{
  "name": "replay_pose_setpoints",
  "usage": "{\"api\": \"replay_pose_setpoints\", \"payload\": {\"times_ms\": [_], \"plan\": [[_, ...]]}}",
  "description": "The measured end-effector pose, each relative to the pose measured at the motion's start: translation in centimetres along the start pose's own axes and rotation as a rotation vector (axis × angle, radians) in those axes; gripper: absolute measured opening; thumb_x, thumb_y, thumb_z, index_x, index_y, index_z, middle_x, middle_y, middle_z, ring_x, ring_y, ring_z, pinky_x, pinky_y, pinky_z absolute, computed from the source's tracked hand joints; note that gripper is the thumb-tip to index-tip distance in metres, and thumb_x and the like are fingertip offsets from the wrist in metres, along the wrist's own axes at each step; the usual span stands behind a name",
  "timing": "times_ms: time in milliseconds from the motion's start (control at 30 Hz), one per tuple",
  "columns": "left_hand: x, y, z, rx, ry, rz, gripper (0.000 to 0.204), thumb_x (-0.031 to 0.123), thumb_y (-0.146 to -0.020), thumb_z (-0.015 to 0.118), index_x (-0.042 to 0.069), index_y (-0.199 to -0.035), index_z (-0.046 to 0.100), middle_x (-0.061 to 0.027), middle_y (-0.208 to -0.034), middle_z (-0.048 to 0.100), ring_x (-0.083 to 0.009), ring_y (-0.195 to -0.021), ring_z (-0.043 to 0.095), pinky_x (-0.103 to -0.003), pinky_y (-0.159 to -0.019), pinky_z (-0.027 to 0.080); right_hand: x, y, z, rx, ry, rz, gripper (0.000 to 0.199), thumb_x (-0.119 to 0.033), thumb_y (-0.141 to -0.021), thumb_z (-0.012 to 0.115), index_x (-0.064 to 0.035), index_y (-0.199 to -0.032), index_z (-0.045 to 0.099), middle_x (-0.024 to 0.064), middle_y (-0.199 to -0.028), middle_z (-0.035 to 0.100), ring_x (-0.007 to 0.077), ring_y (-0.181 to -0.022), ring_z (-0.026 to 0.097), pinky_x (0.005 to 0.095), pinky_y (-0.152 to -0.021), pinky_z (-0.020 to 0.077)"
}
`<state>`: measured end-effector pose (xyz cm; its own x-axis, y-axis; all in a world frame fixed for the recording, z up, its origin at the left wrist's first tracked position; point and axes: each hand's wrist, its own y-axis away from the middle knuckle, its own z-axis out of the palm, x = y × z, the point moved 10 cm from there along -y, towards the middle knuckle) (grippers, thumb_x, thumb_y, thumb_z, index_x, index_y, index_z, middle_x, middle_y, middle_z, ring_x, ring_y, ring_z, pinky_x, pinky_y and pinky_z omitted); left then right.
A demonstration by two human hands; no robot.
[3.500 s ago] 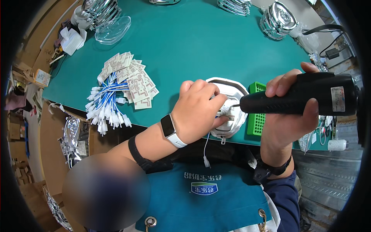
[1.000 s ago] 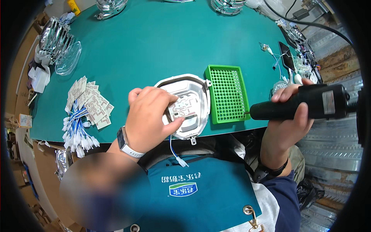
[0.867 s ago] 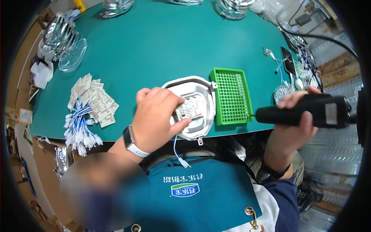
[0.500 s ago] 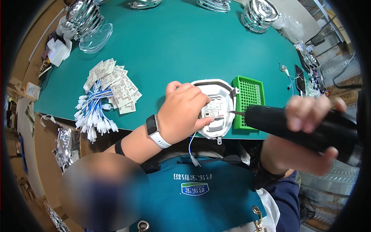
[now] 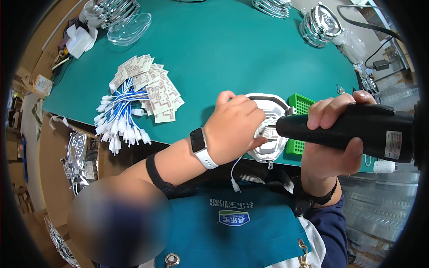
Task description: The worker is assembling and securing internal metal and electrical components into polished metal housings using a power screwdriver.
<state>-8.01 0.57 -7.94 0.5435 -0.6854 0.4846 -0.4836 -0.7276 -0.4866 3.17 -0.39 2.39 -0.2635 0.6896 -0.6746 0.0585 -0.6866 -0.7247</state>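
Observation:
A white octagonal lamp housing (image 5: pixel 267 154) lies at the table's near edge, with a pale circuit board (image 5: pixel 268 140) inside it. My left hand (image 5: pixel 237 125) grips the housing's left side, fingertips and thumb reaching over the board. From the board a blue-and-white cable with a white plug (image 5: pixel 235 185) hangs over the edge. My right hand (image 5: pixel 328 156) is wrapped round a black electric screwdriver (image 5: pixel 292 127), held almost level. Its bit points left onto the board; the exact contact spot is too small to make out.
A green perforated tray (image 5: pixel 300 102) stands right of the housing, partly behind the screwdriver. Left of my hand lie fanned circuit boards (image 5: pixel 163 96) with bundled white-plugged cables (image 5: pixel 120 129). Chrome lamp parts (image 5: pixel 319 24) and a clear cover (image 5: pixel 129 29) sit along the far side.
The screwdriver has swung left and inward, bringing its bit from the housing's right rim onto the board. My left hand keeps its hold. The whole view has shifted.

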Motion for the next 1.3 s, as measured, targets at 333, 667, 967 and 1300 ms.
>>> {"api": "replay_pose_setpoints", "payload": {"times_ms": [333, 667, 967, 1300], "plan": [[0.0, 0.1, -0.1, 0.022, -0.001, -0.001, 0.041, 0.023, -0.058, 0.083, 0.011, -0.089, 0.059, -0.0027, -0.082, 0.056, -0.0224, -0.085, 0.054, -0.041, -0.083, 0.033, 0.8, -0.1, 1.5, -0.141, 0.025, 0.014, 0.061, -0.040, -0.080, 0.062, -0.0003, -0.120, 0.039, 0.0089, -0.075, 0.053, 0.0171, -0.057, 0.053, 0.0277, -0.055, 0.0435], [-0.1, 0.1, 0.1, 0.005, 0.006, -0.006, 0.041, 0.022, -0.058, 0.083, 0.011, -0.090, 0.059, -0.0030, -0.083, 0.055, -0.0227, -0.086, 0.054, -0.041, -0.083, 0.033, 1.1, -0.4, 1.8, -0.285, -0.076, 0.007, 0.064, -0.042, -0.078, 0.067, -0.0024, -0.121, 0.039, 0.0068, -0.074, 0.053, 0.0152, -0.056, 0.052, 0.0264, -0.053, 0.0423], [-0.1, 0.1, 0.0, 0.035, -0.021, -0.004, 0.036, 0.024, -0.060, 0.082, 0.008, -0.081, 0.058, -0.0047, -0.079, 0.054, -0.0237, -0.086, 0.055, -0.043, -0.084, 0.035, 2.1, -0.7, 3.7, -0.325, -0.031, 0.109, 0.061, -0.037, -0.076, 0.074, -0.0008, -0.110, 0.039, 0.0072, -0.071, 0.053, 0.0155, -0.056, 0.054, 0.0239, -0.051, 0.0439], [0.0, 0.1, 0.3, -0.004, 0.005, -0.016, 0.033, 0.022, -0.062, 0.082, 0.012, -0.084, 0.060, -0.0025, -0.077, 0.052, -0.0231, -0.083, 0.054, -0.042, -0.081, 0.032, 4.4, -1.7, 2.7, -0.165, -0.081, 0.282, 0.068, -0.045, -0.077, 0.072, 0.0037, -0.114, 0.042, 0.0073, -0.066, 0.051, 0.0152, -0.053, 0.052, 0.0250, -0.049, 0.0431]]}}
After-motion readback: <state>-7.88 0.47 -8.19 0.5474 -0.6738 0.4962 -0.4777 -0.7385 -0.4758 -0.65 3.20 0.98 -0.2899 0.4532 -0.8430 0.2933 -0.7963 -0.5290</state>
